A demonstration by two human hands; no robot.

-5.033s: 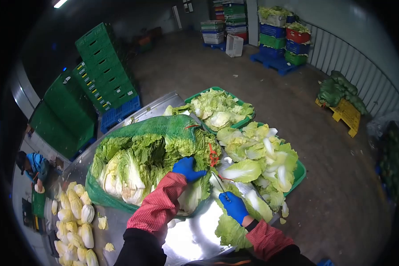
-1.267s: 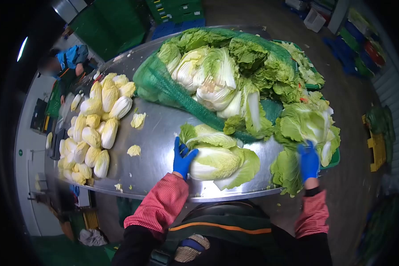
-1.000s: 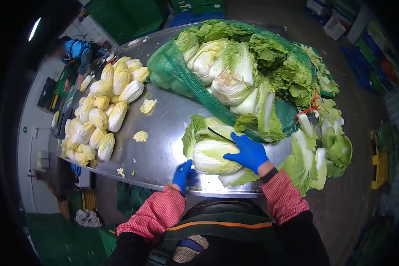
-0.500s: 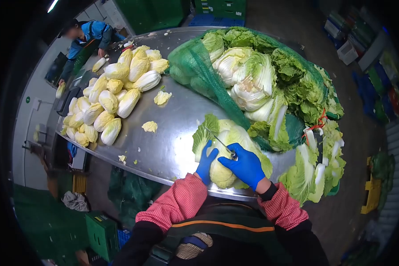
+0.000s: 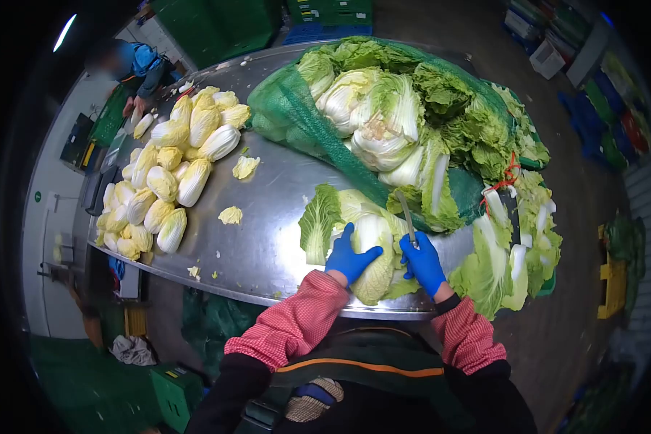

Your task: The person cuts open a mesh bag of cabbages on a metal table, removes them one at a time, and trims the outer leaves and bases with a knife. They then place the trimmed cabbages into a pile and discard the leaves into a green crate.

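At the near edge of the curved stainless-steel table (image 5: 267,217), just in front of the bulging green mesh sack of cabbages (image 5: 296,123), lies the pale green-and-white napa cabbage head (image 5: 372,249) I am working on; my left hand (image 5: 351,259), in a blue glove, is spread over its near-left flank with the fingers curled partway round it, pressing it to the steel; my right hand (image 5: 421,262), also blue-gloved, is closed round the handle of a slim-bladed knife (image 5: 406,215) whose blade points away from me, toward the sack, along the cabbage's right side; I judge the head dense and fairly heavy at the stem end, yet its outer leaves are loose, limp and easily torn, one already flopped out to the left; wet leaf on polished metal looks slippery, so the firm white ribs near the base are the place to grip, not the frilly tips; beyond the sack's left end sits a heap of trimmed yellow cabbage hearts (image 5: 170,173), and a person in a blue jacket (image 5: 141,61) stands at the table's far side.
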